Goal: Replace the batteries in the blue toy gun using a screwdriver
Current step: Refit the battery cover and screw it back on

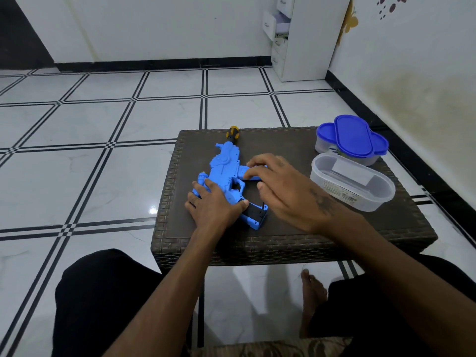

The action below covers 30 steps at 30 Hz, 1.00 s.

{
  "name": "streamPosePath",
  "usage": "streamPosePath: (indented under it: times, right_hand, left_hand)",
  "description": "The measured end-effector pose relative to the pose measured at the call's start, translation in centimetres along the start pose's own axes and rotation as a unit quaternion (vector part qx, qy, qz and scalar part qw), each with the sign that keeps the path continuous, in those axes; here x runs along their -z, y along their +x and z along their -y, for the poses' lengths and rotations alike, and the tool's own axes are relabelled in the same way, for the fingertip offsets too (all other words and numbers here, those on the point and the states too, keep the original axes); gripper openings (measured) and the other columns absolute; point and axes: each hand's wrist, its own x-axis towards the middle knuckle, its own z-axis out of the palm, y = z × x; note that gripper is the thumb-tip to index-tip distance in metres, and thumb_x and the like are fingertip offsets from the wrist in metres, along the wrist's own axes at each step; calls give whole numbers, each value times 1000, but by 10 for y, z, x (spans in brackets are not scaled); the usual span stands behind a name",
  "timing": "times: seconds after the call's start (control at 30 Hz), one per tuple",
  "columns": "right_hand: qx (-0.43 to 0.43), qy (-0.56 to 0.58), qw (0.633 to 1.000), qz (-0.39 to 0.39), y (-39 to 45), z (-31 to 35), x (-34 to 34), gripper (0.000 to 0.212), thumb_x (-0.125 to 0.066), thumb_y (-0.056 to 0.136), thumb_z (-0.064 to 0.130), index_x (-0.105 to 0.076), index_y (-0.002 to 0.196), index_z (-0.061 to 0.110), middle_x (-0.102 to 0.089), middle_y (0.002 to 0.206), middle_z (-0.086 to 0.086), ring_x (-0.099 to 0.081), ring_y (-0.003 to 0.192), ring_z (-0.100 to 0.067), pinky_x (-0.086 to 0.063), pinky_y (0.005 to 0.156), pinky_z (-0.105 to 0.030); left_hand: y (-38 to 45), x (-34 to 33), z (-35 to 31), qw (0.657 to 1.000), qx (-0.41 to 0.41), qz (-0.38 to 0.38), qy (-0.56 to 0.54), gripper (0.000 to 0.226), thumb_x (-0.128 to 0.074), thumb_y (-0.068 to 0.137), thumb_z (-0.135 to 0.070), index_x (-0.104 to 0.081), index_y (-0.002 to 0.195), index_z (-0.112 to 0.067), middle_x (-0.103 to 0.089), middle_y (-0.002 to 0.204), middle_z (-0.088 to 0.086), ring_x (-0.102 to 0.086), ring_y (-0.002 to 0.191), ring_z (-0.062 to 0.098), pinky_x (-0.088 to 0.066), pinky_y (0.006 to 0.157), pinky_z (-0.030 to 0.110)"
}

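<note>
The blue toy gun [226, 166] lies flat on the dark woven table [296, 238], barrel end toward the near left. My left hand [213, 204] rests on that near part, thumb against the black grip section [255, 211]. My right hand [280, 186] lies over the gun's right side, fingers straight on a blue piece sticking out there. A screwdriver [231, 134] with a yellow and black handle lies at the far edge of the table, just behind the gun; its shaft is hidden.
An open clear oval container [353, 186] stands at the table's right. Behind it sit two clear tubs with blue lids [353, 137]. A white drawer unit [304, 37] stands against the far wall. White tiled floor surrounds the table. My knees are at the bottom.
</note>
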Motion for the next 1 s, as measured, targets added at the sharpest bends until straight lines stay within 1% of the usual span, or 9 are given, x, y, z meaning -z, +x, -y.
streamPosePath:
  times: [0.13,0.23,0.33,0.47,0.53,0.63,0.77,0.9,1.0]
  right_hand:
    - [-21,144,989,30,-3,-1,5,33,-48,88,-11,-60,108,12,-60,108,6,-59,98,-9,-53,88,-30]
    - [-69,28,997,11,2,4,8,7,-59,94,20,-59,90,14,-58,83,5,-54,74,-14,-49,73,-41]
    - [-107,-55,993,19,4,6,4,21,-46,101,36,-56,99,18,-51,94,8,-48,83,-12,-44,73,-35]
    - [-14,91,995,35,0,2,1,32,-42,93,1,-59,118,12,-53,128,-2,-51,117,-11,-42,97,-23]
    - [-6,122,992,18,-1,0,4,32,-46,88,-5,-65,110,9,-62,119,-3,-58,108,-7,-44,91,-17]
    - [-45,78,996,-17,1,3,7,3,-61,90,11,-64,91,13,-64,85,1,-57,74,-10,-47,71,-26]
    - [-87,-57,995,-10,2,3,0,24,-45,101,34,-59,98,16,-57,97,0,-57,84,-20,-48,72,-40]
    - [-7,89,996,27,-3,-1,2,30,-43,93,0,-58,116,10,-55,121,0,-54,111,-14,-43,96,-23]
    - [-24,126,991,25,-4,1,9,25,-51,89,-6,-64,105,9,-62,101,6,-58,93,-8,-50,85,-21]
  left_hand:
    - [0,-1,-1,1000,1,-1,1,112,-62,78,-66,-2,153,-8,6,159,21,0,145,44,-3,117,53]
    - [1,-1,-1,1000,1,-2,5,112,-61,77,-66,-3,153,-8,5,159,22,-1,145,44,-4,117,53]
    - [1,-1,-1,1000,0,-3,4,112,-62,77,-66,-3,153,-8,5,160,21,-1,145,44,-4,117,53]
    - [1,-1,-1,1000,0,-4,1,113,-62,77,-66,-3,153,-7,5,160,21,0,145,44,-4,117,53]
    - [2,-2,-1,1000,0,-2,1,113,-62,77,-66,-3,153,-7,5,160,21,0,145,44,-4,117,53]
    - [2,-1,-1,1000,1,-3,3,113,-62,77,-66,-4,153,-8,5,160,21,0,145,44,-4,117,53]
    - [1,-1,-1,1000,1,-3,5,113,-62,77,-66,-3,153,-8,5,160,21,-1,145,44,-4,117,53]
    - [2,-1,0,1000,1,-2,1,112,-62,77,-67,-4,153,-8,5,160,21,0,145,44,-4,117,53]
    - [2,-1,0,1000,0,-3,3,112,-62,77,-66,-4,153,-8,6,160,21,0,146,44,-3,117,53]
